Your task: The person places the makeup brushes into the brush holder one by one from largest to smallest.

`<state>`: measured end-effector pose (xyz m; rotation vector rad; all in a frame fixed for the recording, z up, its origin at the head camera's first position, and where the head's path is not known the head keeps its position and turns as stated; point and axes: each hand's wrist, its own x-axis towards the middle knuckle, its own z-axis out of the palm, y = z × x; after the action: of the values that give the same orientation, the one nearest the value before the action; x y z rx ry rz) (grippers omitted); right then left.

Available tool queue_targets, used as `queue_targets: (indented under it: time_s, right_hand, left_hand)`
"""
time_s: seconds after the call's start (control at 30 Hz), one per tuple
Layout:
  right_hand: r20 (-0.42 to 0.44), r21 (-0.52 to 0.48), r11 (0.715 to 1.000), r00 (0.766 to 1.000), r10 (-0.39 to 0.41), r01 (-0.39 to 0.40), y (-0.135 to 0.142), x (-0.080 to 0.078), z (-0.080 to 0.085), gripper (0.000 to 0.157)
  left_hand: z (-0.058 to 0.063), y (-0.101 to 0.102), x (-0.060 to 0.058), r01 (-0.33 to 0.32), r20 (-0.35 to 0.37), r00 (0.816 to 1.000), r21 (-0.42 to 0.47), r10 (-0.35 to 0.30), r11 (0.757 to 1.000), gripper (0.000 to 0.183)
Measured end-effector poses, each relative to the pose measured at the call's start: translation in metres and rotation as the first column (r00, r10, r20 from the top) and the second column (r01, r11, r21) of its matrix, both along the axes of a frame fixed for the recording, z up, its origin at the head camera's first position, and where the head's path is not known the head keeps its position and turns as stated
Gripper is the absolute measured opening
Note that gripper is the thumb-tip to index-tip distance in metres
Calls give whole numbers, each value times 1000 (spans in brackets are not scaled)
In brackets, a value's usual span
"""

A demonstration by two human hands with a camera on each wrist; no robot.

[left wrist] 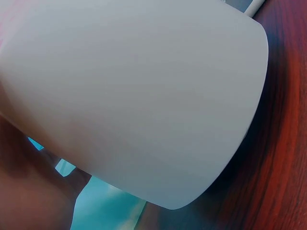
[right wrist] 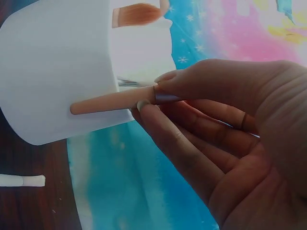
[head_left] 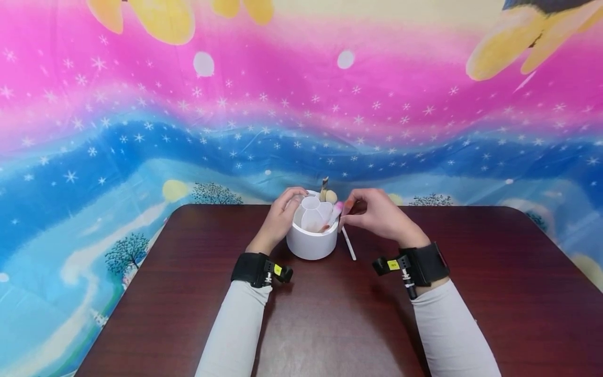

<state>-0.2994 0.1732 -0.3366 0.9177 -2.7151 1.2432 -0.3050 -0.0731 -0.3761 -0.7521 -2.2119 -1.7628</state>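
Observation:
A white round brush holder (head_left: 311, 248) stands on the table, with clear dividers and several makeup brushes inside. My left hand (head_left: 278, 217) grips it at its left side and rim; its smooth wall fills most of the left wrist view. At the holder's right rim, my right hand (head_left: 377, 212) pinches a makeup brush between thumb and fingers. In the right wrist view this brush's peach handle (right wrist: 112, 100) points down beside the outer wall, while its bristle end is hidden behind the hand. Another brush's orange-brown bristles (right wrist: 139, 15) show above the rim.
A thin white-handled brush (head_left: 349, 244) lies on the dark wooden table (head_left: 311, 319), just right of the holder. Behind the table's far edge hangs a colourful backdrop cloth (head_left: 264, 115) with snowflakes. Inside the holder, a round beige tip (head_left: 331, 196) sticks up at the back.

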Motion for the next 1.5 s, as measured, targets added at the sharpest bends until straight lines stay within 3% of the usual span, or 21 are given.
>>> queue_targets:
  time_s: [0.63, 1.07, 1.5]
  right_hand:
    - [-18, -15, 1000, 1000, -3, 3, -5, 12, 15, 19]
    - [-21, -48, 997, 998, 57, -58, -25, 51, 55, 15]
    - [-98, -104, 989, 991, 94, -104, -40, 53, 53, 12]
  left_hand:
    - [0, 1, -1, 16, -2, 1000, 3, -16, 1000, 24]
    - [-1, 0, 0, 11, -10, 1000, 3, -11, 1000, 24]
    - [0, 0, 0, 2, -3, 1000, 0, -2, 1000, 24]
